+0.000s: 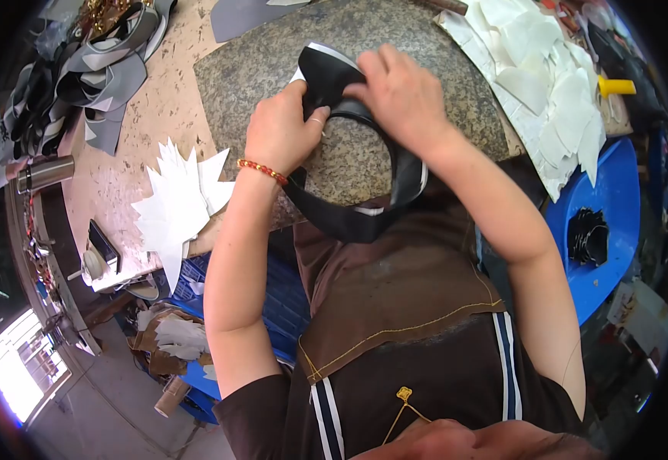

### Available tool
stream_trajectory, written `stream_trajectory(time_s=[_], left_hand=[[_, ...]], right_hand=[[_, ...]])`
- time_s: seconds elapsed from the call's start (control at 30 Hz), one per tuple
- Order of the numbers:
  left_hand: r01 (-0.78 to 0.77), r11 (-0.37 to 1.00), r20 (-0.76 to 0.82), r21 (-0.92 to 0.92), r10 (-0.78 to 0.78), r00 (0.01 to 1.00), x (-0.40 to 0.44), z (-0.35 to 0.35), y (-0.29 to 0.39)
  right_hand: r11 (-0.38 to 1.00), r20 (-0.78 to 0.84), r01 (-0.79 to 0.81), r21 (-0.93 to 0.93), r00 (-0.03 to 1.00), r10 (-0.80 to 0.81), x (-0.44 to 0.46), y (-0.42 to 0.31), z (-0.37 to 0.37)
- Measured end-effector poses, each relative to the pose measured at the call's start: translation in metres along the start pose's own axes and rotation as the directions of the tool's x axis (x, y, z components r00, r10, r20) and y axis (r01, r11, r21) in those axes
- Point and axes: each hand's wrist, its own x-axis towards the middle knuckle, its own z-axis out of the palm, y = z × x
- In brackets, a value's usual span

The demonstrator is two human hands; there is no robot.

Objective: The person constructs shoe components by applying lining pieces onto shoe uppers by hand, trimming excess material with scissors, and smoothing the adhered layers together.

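Observation:
A black curved piece (329, 75) with a white edge is held over the speckled stone slab (457, 84). My left hand (284, 130) grips its left side, thumb pressed on the dark surface. On the right side, my right hand (401, 96) has its fingers bent and closed on the same piece. From my hands a black loop hangs down past the slab's front edge, its lower band (349, 221) resting near the brown apron (403, 299). The fingertips of my right hand are partly hidden behind the piece.
White pointed pieces (180, 203) lie left of the slab, with grey and black curved pieces (108, 77) beyond. More white pieces (541, 84) are heaped at the right, near a yellow object (616, 87). A blue container (618, 207) stands at the right, a metal cylinder (46, 173) at the left.

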Motion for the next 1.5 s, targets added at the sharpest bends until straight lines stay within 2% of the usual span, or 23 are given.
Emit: stream_trajectory(time_s=[0.1,0.13,0.2,0.3,0.37,0.4,0.5,0.57,0.6,0.67,0.77,0.83,0.87,0.97,1.1,1.17,1.2,1.3,1.33,1.4,1.43,1.47,1.5], left_hand=[[-0.023,0.997,0.032,0.078,0.021,0.999,0.004,-0.004,-0.002],[-0.069,0.993,-0.052,0.096,0.074,0.996,0.003,-0.003,-0.004],[-0.099,0.989,-0.022,0.113,0.102,0.995,0.002,-0.006,0.003],[-0.218,0.968,0.023,0.122,0.217,0.976,0.002,0.003,0.009],[-0.391,0.918,-0.016,0.07,0.392,0.92,0.002,0.009,0.0],[-0.338,0.936,-0.008,0.1,0.34,0.94,-0.004,0.004,0.004],[-0.203,0.967,-0.019,0.151,0.208,0.978,-0.022,-0.009,0.011],[-0.153,0.98,-0.062,0.126,0.161,0.985,-0.024,-0.004,0.003],[-0.125,0.992,-0.045,0.026,0.126,0.991,-0.024,-0.005,0.002],[-0.057,0.983,0.005,-0.176,0.058,0.998,-0.023,-0.005,0.001],[-0.055,0.984,0.004,-0.171,0.057,0.998,-0.016,-0.005,-0.003],[-0.075,0.992,0.0,-0.104,0.075,0.997,-0.015,-0.005,-0.002],[-0.072,0.996,0.001,-0.06,0.072,0.997,-0.014,-0.004,-0.001],[-0.073,0.997,0.032,0.019,0.072,0.997,-0.013,-0.007,0.003],[-0.096,0.992,0.051,0.08,0.093,0.994,-0.009,-0.005,0.006],[-0.173,0.956,-0.007,0.235,0.18,0.984,-0.008,-0.003,0.006],[-0.205,0.927,-0.035,0.313,0.227,0.973,-0.008,-0.002,0.005],[-0.107,0.915,-0.077,0.388,0.148,0.986,-0.012,-0.017,-0.014],[-0.129,0.93,-0.001,0.346,0.137,0.991,-0.017,-0.026,-0.026],[-0.01,0.991,0.193,-0.134,0.036,0.981,-0.035,-0.046,-0.029],[0.093,0.929,0.304,-0.358,0.022,0.952,-0.042,-0.052,-0.028],[0.135,0.857,0.347,-0.497,0.053,0.936,-0.047,-0.05,-0.033],[0.145,0.851,0.318,-0.505,0.027,0.948,-0.05,-0.047,-0.032]], right_hand=[[0.972,-0.007,-0.155,-0.177,0.988,0.157,0.023,0.05,0.012],[0.989,-0.035,-0.138,-0.059,0.99,0.136,0.022,0.057,0.005],[0.981,-0.096,-0.076,0.177,0.991,0.094,0.028,0.067,-0.008],[0.875,-0.247,0.391,0.284,0.912,-0.328,0.02,0.016,-0.02],[0.867,-0.078,0.375,0.327,0.925,-0.371,0.011,0.009,-0.015],[0.865,0.01,0.362,0.349,0.921,-0.39,0.007,0.008,-0.013],[0.885,0.159,0.41,0.22,0.88,-0.448,0.006,0.014,-0.019],[0.887,0.17,0.393,0.244,0.883,-0.438,0.004,0.01,-0.022],[0.887,0.177,0.384,0.255,0.884,-0.433,0.003,0.009,-0.023],[0.896,0.216,0.25,0.368,0.914,-0.343,0.004,0.01,-0.019],[0.866,0.252,0.121,0.485,0.929,-0.271,0.008,0.016,-0.012],[0.862,0.321,0.042,0.505,0.918,-0.233,0.016,0.014,-0.011],[0.885,0.414,-0.007,0.466,0.885,-0.211,0.021,0.013,-0.014],[0.92,0.401,0.015,0.392,0.897,-0.185,0.023,0.01,-0.005],[0.963,0.495,0.028,0.267,0.854,-0.162,0.03,0.001,-0.011],[0.985,0.541,0.018,0.173,0.834,-0.111,0.032,-0.005,-0.012],[0.982,0.508,0.03,0.188,0.852,-0.123,0.032,-0.004,-0.011],[0.973,0.428,0.074,0.219,0.889,-0.164,0.027,-0.005,-0.011],[0.972,0.417,0.087,0.218,0.892,-0.173,0.022,-0.009,-0.017],[0.967,0.335,0.147,0.209,0.918,-0.212,0.013,-0.011,-0.019],[0.949,0.286,0.211,0.233,0.918,-0.274,0.008,-0.014,-0.016],[0.927,0.235,0.275,0.253,0.913,-0.335,0.004,-0.019,-0.015],[0.901,0.18,0.34,0.269,0.902,-0.394,0.002,-0.023,-0.014]])
